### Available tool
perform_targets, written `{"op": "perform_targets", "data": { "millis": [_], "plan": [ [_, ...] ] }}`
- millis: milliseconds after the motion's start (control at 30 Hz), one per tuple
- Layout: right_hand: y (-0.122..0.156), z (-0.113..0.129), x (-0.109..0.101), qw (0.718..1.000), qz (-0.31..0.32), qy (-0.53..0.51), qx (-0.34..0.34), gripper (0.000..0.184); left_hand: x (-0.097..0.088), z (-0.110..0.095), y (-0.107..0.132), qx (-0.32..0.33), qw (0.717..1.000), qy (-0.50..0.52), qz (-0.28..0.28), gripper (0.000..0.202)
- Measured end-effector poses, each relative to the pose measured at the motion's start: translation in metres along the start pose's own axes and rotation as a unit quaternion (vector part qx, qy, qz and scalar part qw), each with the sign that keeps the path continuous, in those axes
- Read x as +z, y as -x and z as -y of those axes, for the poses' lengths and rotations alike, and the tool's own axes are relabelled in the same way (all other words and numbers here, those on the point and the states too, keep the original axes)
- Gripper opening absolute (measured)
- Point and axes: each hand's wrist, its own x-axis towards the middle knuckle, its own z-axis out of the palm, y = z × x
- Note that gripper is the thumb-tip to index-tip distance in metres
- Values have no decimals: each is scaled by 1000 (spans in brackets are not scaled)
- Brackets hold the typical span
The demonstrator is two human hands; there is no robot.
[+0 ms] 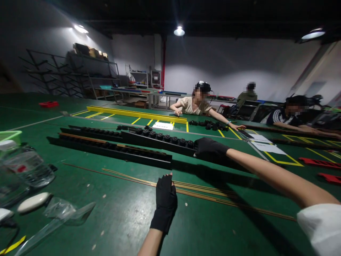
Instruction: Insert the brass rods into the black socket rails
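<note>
Both my hands wear black gloves. My left hand (165, 199) lies flat on the green table (119, 209), its fingertips at several thin copper strips (202, 190) that run left to right. My right hand (209, 148) reaches far forward and closes over the end of a long black rail (157, 141) that carries a row of black round parts (170, 138). A second black rail (112, 151) with copper strips in it lies nearer me, to the left of both hands.
A plastic water bottle (28, 165), a green basket (10, 135), a white oval object (33, 202) and a clear bag (61, 213) sit at the left. Across the table, three people work at similar rails. A yellow bar (135, 113), papers (163, 125) and red trays (319, 163) lie farther off.
</note>
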Motion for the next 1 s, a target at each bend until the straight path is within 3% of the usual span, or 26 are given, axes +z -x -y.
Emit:
{"op": "perform_targets", "data": {
  "millis": [100,233,400,500,767,1000],
  "plan": [
    [31,11,3,1000,-12,-12,-6,62,-8,-9,-5,-22,998,54,-13,30],
    [61,36,27,999,0,-32,-1,66,-13,-7,-10,-96,990,75,-68,32],
    [70,62,55,998,38,-44,1,66,-11,11,-17,-189,967,54,-161,35],
    [67,74,62,998,46,-46,-1,58,-6,20,-20,-217,957,40,-187,45],
    [49,81,78,998,53,-40,-15,50,20,35,-11,-219,966,61,-125,60],
    [37,75,89,997,38,-58,-16,51,21,40,-7,-217,972,59,-63,61]
  ]
}}
